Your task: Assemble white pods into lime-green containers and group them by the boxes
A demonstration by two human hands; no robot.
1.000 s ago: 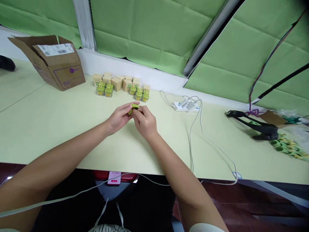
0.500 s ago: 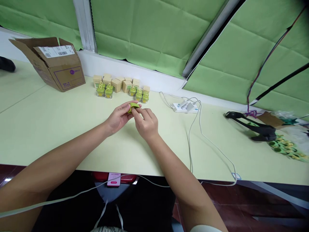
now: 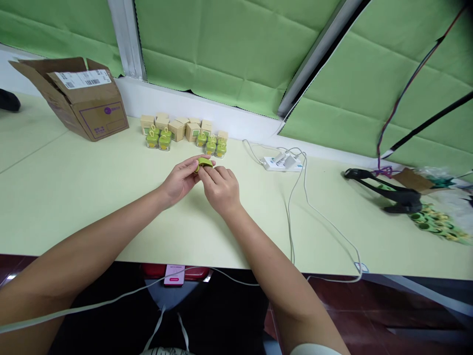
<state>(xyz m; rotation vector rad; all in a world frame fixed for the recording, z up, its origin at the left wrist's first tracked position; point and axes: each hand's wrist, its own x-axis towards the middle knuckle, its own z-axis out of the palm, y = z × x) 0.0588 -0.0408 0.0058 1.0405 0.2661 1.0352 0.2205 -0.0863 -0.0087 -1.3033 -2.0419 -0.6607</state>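
You have the small green piece [image 3: 206,161] up between your hands, just above the table and in front of the jars. Your left hand [image 3: 178,182] pinches it at its left side, thumb on the near face; your right hand [image 3: 223,192] has its fingers curled in against its lower side, though whether they pinch it or merely press, I cannot tell. To work it well, let the left pinch be the steady one and make the right fingertips' moves small, since so little a thing could slip or twist; tilting its underside toward you would help, as your fingers hide much of it. The pale table [image 3: 111,207] gives you smooth, bare room beneath your wrists. Beyond stand two clusters of green-lidded jars [image 3: 164,141] before small cardboard boxes [image 3: 178,129]; an open carton [image 3: 103,116] sits to the left. Mind the white power strip [image 3: 283,163] and its looping cables on your right, near a black frame [image 3: 391,192]. Green blinds [image 3: 229,59] cover the wall behind.
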